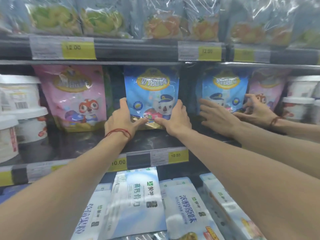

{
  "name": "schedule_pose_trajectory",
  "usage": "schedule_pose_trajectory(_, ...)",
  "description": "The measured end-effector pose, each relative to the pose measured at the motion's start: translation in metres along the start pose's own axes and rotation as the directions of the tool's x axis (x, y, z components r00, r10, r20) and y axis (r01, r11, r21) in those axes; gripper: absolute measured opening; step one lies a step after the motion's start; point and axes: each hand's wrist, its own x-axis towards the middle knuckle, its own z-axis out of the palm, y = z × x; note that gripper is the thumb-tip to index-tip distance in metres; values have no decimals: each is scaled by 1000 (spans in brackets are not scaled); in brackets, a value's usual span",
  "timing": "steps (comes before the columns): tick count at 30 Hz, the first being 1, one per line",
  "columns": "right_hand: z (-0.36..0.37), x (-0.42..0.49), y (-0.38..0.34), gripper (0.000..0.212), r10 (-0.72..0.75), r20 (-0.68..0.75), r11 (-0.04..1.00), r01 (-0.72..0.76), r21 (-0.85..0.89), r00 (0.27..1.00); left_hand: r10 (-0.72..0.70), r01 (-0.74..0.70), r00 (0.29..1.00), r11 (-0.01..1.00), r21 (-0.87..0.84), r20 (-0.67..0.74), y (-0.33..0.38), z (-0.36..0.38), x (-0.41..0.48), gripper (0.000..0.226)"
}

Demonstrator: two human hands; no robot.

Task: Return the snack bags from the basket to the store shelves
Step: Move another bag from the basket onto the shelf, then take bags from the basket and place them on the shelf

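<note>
The blue glossy plastic snack bag (152,94), printed with a cartoon koala in a cap and a gold band along its bottom, stands upright on the dark middle store shelf (147,142), roughly at the centre of the scene and set back from the shelf's near edge. Both hands clasp it low down: the left hand (121,117), with a red string bracelet (119,133) at the wrist, curls its fingers round the bag's left edge with the thumb laid across the gold band, and the right hand (174,118) grips the right edge the same way. Just left of it stands a pink glossy snack bag (74,96) with a red cartoon animal, and farther left are stacked white plastic tubs (20,108). To the right, a mirrored copy of the bag (223,92) with reversed lettering and two reaching hands shows, apparently a reflection. Yellow price labels (118,162) line the shelf edges. Clear bags of fruit slices (103,18) fill the upper shelf, and white-and-blue flat pouches (138,201) lie on the shelf below.
</note>
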Motion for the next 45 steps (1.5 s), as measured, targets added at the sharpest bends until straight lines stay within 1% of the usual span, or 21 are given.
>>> schedule_pose_trajectory(2,3,4,2,102,-7,1,1000,7,3,1000,-24,23,999,999,35,28,1,1,1,79)
schedule_pose_trajectory(5,4,7,4,110,7,7,1000,-7,13,1000,-37,35,995,999,27,89,0,3,1,86)
schedule_pose_trajectory(8,2,6,2,115,29,23,999,-30,38,999,-49,44,993,998,55,105,2,1,1,92)
schedule_pose_trajectory(12,-7,-7,-1,112,45,71,998,-48,42,996,-39,30,989,998,63,141,8,-10,-6,99)
schedule_pose_trajectory(15,-16,-19,-8,104,53,87,998,-56,27,995,-109,87,961,992,95,256,7,-24,-15,118)
schedule_pose_trajectory(16,-20,-23,-10,100,58,79,998,-61,33,995,-137,111,950,988,107,279,6,-27,-20,120)
schedule_pose_trajectory(17,-23,-29,-15,95,63,64,997,-65,37,996,-147,119,948,986,117,281,4,-32,-23,115)
schedule_pose_trajectory(20,-28,-50,-30,71,71,13,997,-72,18,997,-134,108,960,987,118,244,3,-50,-33,85)
schedule_pose_trajectory(23,-28,-74,-47,51,64,3,994,-64,86,998,-100,90,974,994,61,202,8,-63,-45,60)
schedule_pose_trajectory(26,-25,-105,-64,42,-6,4,988,5,154,1000,-31,38,991,998,-50,131,10,-79,-66,39)
schedule_pose_trajectory(28,-22,-129,-74,39,-54,6,980,51,194,999,12,-6,996,998,-69,89,7,-94,-82,30)
schedule_pose_trajectory(32,-11,-182,-88,34,-87,49,945,67,321,995,37,-33,999,995,-93,33,-12,-132,-114,22)
schedule_pose_trajectory(35,5,-223,-96,29,-105,95,905,55,421,990,32,-30,999,997,-67,25,-35,-165,-140,22)
schedule_pose_trajectory(37,15,-251,-100,29,-121,130,881,46,472,984,12,-11,1000,999,-45,21,-53,-185,-159,21)
schedule_pose_trajectory(41,40,-312,-115,29,-189,234,848,38,528,954,-78,77,997,996,-52,-16,-97,-226,-215,23)
schedule_pose_trajectory(43,51,-344,-123,27,-212,292,842,22,539,933,-125,125,992,992,-27,-20,-119,-244,-249,23)
schedule_pose_trajectory(45,65,-381,-131,26,-259,367,833,15,553,894,-209,209,978,978,9,-26,-143,-265,-288,23)
